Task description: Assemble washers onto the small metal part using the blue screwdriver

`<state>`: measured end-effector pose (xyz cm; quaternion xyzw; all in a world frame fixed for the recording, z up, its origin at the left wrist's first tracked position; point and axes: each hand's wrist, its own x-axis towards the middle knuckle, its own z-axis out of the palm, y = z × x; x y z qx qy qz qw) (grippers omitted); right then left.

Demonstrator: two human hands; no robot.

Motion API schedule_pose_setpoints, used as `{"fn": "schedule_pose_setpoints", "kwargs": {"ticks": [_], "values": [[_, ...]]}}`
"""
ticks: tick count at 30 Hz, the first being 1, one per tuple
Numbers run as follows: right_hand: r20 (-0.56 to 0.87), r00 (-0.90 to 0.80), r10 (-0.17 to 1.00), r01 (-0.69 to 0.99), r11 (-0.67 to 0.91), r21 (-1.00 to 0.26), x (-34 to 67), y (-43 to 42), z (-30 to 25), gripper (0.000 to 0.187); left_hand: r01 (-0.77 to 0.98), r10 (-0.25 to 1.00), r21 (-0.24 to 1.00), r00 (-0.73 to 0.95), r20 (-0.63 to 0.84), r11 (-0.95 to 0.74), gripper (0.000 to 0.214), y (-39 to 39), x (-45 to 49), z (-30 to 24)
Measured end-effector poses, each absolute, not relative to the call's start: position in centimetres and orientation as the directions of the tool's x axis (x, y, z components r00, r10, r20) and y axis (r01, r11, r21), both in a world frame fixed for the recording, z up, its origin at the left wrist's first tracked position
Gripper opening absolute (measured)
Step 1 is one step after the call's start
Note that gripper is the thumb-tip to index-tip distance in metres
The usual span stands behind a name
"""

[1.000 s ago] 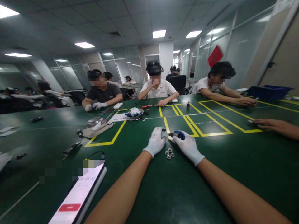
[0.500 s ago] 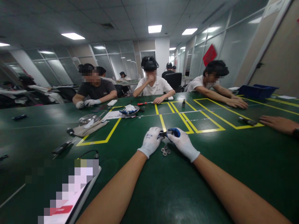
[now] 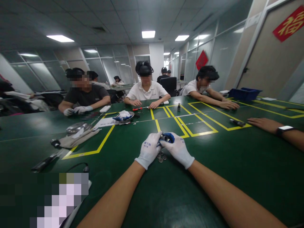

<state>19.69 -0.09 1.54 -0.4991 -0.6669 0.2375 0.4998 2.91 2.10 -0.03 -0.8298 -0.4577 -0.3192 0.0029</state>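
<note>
My left hand [image 3: 149, 148], in a white glove, is closed around one side of a small dark cylinder [image 3: 164, 138]. On its other side, my right hand [image 3: 178, 150] grips the same piece, with blue-coated fingers curled over it. A round, open-looking end of the cylinder shows between the hands; the rest is covered by fingers, so its exact kind cannot be made out. Several small round metal discs with centre holes [image 3: 161, 160] lie on the green table [image 3: 180, 196] just below the hands.
Yellow tape [image 3: 204, 133] marks rectangles on the table. To the left are a metal bowl [image 3: 74, 129], a grey cloth [image 3: 80, 139] and a black-handled tool [image 3: 45, 163]. A dark cylinder [image 3: 237, 122] lies near a co-worker's hand [image 3: 263, 123]. A blue bin [image 3: 245, 94] stands far right.
The view has swung to the right. Both hands have turned the dark cylinder so that its round end now shows. The co-worker opposite has lowered a hand to the table.
</note>
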Motion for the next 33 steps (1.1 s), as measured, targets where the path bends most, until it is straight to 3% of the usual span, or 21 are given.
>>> {"fn": "schedule_pose_setpoints", "kwargs": {"ticks": [10, 15, 18, 22, 25, 30, 33], "values": [[0.444, -0.033, 0.895, 0.444, 0.411, -0.796, 19.2, -1.0, 2.1, 0.035, 0.622, 0.765, 0.473, 0.367, 0.529, -0.624, 0.064, 2.5, 2.7, -0.3], [0.389, -0.063, 0.919, 0.416, 0.379, -0.827, 19.4, -0.8, 2.2, 0.040, 0.548, 0.773, 0.551, 0.364, 0.520, -0.629, 0.048, 2.7, 2.7, -0.5], [0.381, -0.085, 0.921, 0.432, 0.379, -0.819, 20.0, -0.2, 2.1, 0.033, 0.552, 0.817, 0.616, 0.256, 0.517, -0.563, 0.042, 2.8, 2.3, -0.4], [0.329, -0.348, 0.878, 0.569, 0.477, -0.670, 21.0, 0.3, 1.7, 0.023, 0.602, 0.897, 0.707, 0.038, 0.440, -0.372, 0.045, 3.0, 1.7, 0.0], [0.272, -0.535, 0.800, 0.589, 0.583, -0.560, 21.1, 0.3, 1.4, 0.018, 0.605, 0.901, 0.722, -0.015, 0.433, -0.337, 0.050, 3.2, 1.4, 0.1], [0.251, -0.608, 0.753, 0.593, 0.641, -0.486, 20.4, 0.2, 1.4, 0.019, 0.562, 0.872, 0.714, 0.024, 0.490, -0.417, 0.056, 3.1, 1.5, 0.0], [0.245, -0.573, 0.782, 0.648, 0.615, -0.450, 20.1, 0.1, 1.2, 0.017, 0.539, 0.856, 0.702, 0.072, 0.512, -0.465, 0.057, 2.9, 1.6, -0.1]]}}
